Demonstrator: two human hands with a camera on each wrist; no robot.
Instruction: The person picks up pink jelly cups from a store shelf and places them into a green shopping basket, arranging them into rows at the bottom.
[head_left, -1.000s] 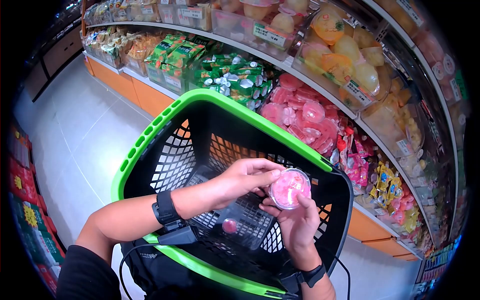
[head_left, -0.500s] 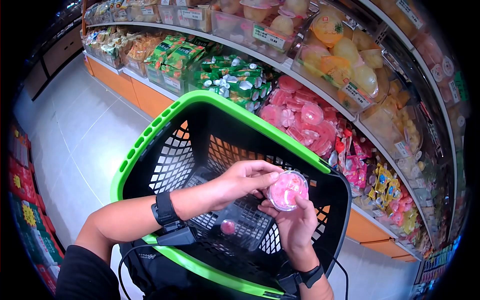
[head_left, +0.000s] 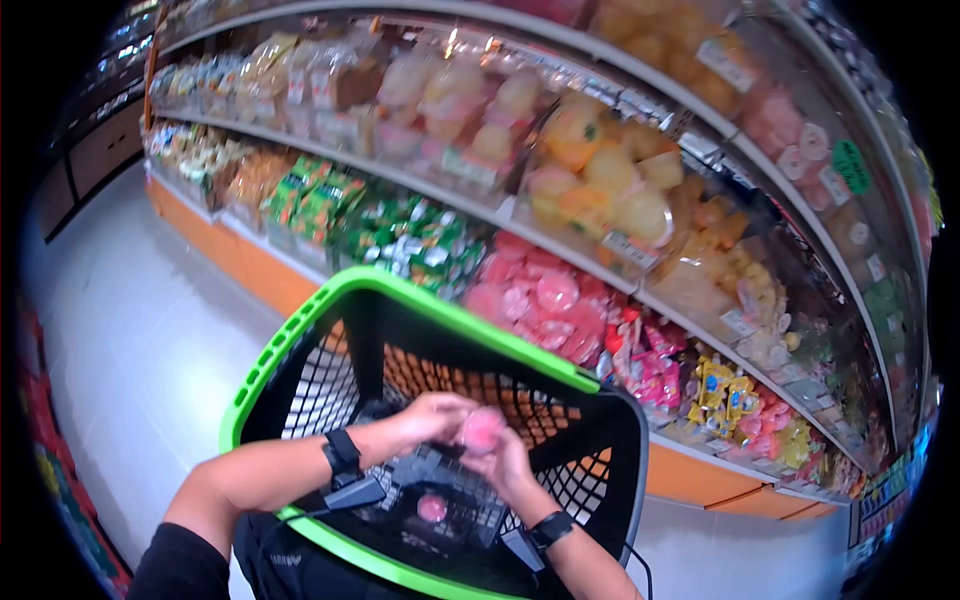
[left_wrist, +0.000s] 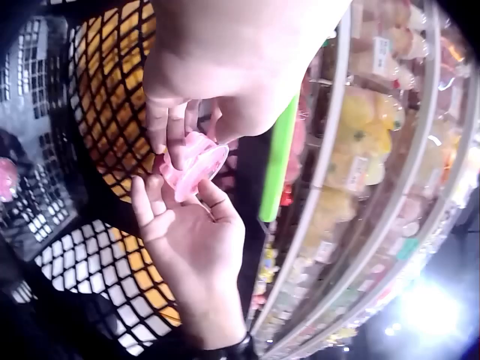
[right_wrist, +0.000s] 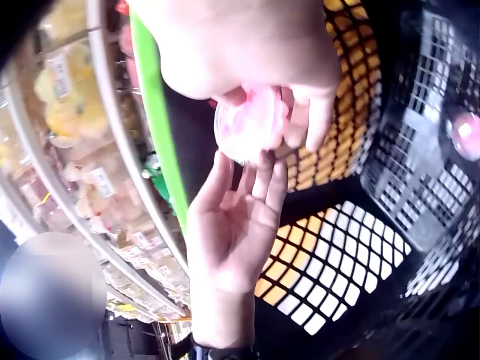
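Note:
Over the basket, both hands hold a round pink cup with a clear lid (head_left: 483,430). The left hand (head_left: 436,417) has its fingers and thumb at the cup's far left side. From the lower right, the right hand (head_left: 508,468) grips it between thumb and fingers. In the left wrist view the cup (left_wrist: 198,166) is tilted between the left hand (left_wrist: 217,67) and right hand (left_wrist: 196,240). The right wrist view shows its round face (right_wrist: 251,124) between the right hand (right_wrist: 255,45) and left hand (right_wrist: 236,232).
A black mesh basket with a green rim (head_left: 450,320) surrounds the hands; a small pink item (head_left: 432,508) lies inside. Beyond it, shelves (head_left: 560,255) carry pink cups (head_left: 550,290), green packets (head_left: 415,240) and yellow jelly cups (head_left: 610,185). Pale floor (head_left: 170,310) lies at left.
The head view has tilted up, so the basket and hands sit lower and more shelving shows. Both hands still hold the cup, which now appears smaller and further left.

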